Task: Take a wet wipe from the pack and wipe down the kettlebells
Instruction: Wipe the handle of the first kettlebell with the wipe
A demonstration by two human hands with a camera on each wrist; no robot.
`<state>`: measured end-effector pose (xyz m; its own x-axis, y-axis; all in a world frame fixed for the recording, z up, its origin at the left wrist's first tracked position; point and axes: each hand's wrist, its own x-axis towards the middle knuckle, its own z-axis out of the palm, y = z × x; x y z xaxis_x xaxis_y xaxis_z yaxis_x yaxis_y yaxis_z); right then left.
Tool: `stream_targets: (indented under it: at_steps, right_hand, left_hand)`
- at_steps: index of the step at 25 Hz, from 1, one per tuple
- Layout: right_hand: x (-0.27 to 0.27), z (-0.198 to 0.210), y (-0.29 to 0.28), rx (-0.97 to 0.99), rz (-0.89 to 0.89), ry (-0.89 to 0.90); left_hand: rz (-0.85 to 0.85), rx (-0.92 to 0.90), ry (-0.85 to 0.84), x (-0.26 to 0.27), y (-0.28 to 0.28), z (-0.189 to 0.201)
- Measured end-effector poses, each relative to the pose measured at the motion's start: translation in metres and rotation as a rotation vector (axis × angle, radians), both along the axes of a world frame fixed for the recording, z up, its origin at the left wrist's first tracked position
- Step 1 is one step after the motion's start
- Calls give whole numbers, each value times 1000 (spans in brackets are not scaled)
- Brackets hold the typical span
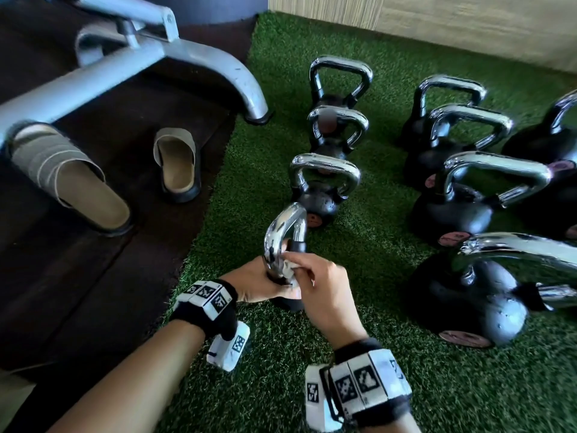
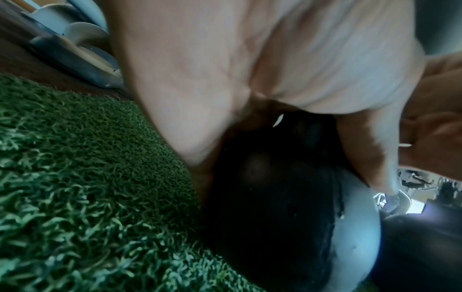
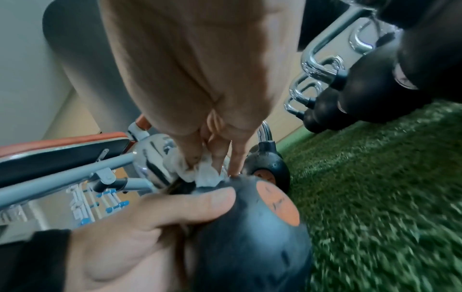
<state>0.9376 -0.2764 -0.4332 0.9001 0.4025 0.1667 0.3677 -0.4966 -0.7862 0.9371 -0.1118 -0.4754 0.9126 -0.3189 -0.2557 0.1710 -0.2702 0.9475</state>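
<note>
Gripping the nearest kettlebell [image 1: 288, 245] on the green turf [image 1: 359, 385], the left hand [image 1: 259, 281] curls round its black body; the right hand [image 1: 324, 289] pinches a crumpled wipe [image 1: 288, 267] against the chrome handle.

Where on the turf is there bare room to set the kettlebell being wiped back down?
Bare turf runs as a lane between the left column of kettlebells and the right cluster. More lies open near the wrists, right of the held kettlebell. The right cluster stands crowded, handles nearly overlapping. The left hand steadies it; the right hand presses the wipe.
</note>
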Motion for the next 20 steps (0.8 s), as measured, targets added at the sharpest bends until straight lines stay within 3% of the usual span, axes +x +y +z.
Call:
stream_targets:
  at_steps: [4,10,15,18,20]
  right_hand:
    - [9,7,-2,6,98,126]
    - [3,-5,-14,135,59,340]
    - [-16,17,-14,642,-29,803]
    - [-3,19,-17,883,-180,1070]
    - [0,18,-20,1017,-251,1166]
  left_hand:
    - [-67,140,-32,0,1,-2]
    - [-23,83,-61,-11,-10,-6]
    - [-15,148,-82,-15,-8,-12]
    - [30,136,-103,-18,-11,-7]
    - [5,178,-149,-18,-13,-3]
